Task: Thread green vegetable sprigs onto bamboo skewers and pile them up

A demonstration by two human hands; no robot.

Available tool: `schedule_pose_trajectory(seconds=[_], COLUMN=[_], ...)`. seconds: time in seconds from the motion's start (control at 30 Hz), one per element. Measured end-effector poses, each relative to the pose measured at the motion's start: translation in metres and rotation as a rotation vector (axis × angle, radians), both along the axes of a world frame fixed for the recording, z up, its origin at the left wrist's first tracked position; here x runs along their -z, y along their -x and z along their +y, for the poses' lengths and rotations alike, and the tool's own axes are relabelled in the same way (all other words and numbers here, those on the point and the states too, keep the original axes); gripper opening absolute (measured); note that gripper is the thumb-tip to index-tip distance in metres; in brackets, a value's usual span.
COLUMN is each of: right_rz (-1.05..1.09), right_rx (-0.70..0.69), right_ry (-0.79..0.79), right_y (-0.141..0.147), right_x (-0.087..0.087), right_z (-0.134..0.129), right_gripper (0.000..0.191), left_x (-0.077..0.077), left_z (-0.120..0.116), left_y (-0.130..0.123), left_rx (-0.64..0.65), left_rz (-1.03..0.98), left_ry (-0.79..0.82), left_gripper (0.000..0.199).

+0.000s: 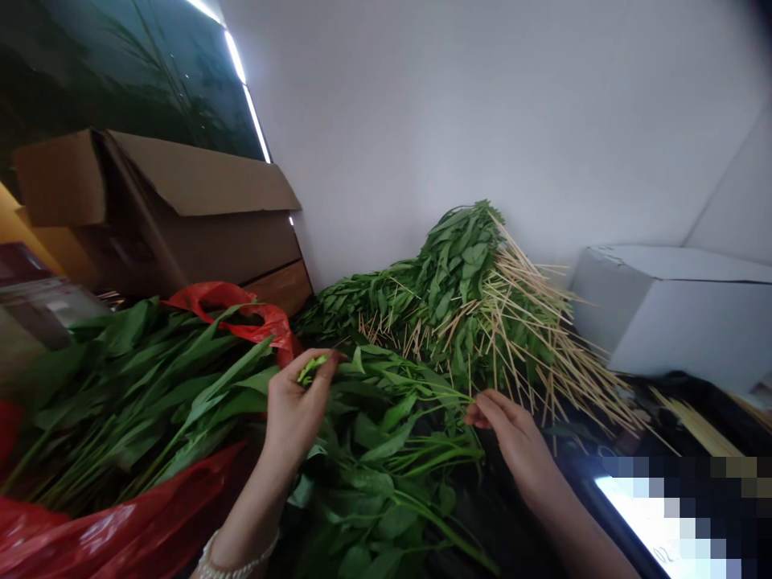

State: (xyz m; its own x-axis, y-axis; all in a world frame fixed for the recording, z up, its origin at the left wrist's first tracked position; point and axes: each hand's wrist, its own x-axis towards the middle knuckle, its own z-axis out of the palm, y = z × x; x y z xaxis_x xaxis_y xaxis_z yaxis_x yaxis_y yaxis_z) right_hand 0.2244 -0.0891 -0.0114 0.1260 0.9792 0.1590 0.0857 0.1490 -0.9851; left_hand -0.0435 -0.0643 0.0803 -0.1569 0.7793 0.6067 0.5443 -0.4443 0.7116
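Behind everything rises a pale wall (422, 121). At its left stands an open cardboard box (199, 249); along its foot lies a heap of leafy bundles (458, 269), thin sticks (567, 370) fanning out to the right. Nearer, on the left, a red plastic bag (138, 507) lies open around long leafy stems (181, 386). Just beyond the sticks sits a white box (687, 322). Between bag and sticks spread loose greens (386, 482), stem ends pointing right. The right hand (507, 426) has its fingers pinched on green stems (446, 393) there. The left hand (298, 402), a white bracelet (208, 567) at its wrist, has its fingers closed on a small green piece (310, 370).
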Motion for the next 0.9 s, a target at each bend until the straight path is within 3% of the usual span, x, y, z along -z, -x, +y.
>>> schedule_pose_trajectory(seconds=[0.1,0.27,0.47,0.57,0.7,0.9], right_rz=[0.028,-0.021,-0.108,-0.123,-0.166,-0.18], right_rx=[-0.016,-0.062,-0.16,-0.194,-0.252,-0.286], right_ry=[0.01,-0.008,-0.009,-0.014,-0.008,-0.002], right_y=[0.004,0.008,0.014,0.016,0.018,0.019], right_x=[0.0,-0.001,-0.006,-0.006,-0.004,-0.007], right_z=[0.0,-0.003,-0.007,-0.009,-0.01,-0.013], right_gripper=[0.039,0.04,0.04,0.036,0.033,0.034], left_x=[-0.002,0.014,0.037,0.041,0.046,0.055], left_z=[-0.013,-0.025,-0.013,-0.008,-0.006,-0.005], left_y=[-0.008,-0.037,-0.063,-0.065,-0.063,-0.059], left_rx=[0.018,0.323,0.325,0.326,0.335,0.4], left_rz=[0.135,0.473,0.878,0.907,0.842,0.781], left_ry=[-0.116,-0.18,-0.052,-0.01,0.019,-0.017], left_gripper=[0.018,0.019,0.03,0.03,0.013,0.015])
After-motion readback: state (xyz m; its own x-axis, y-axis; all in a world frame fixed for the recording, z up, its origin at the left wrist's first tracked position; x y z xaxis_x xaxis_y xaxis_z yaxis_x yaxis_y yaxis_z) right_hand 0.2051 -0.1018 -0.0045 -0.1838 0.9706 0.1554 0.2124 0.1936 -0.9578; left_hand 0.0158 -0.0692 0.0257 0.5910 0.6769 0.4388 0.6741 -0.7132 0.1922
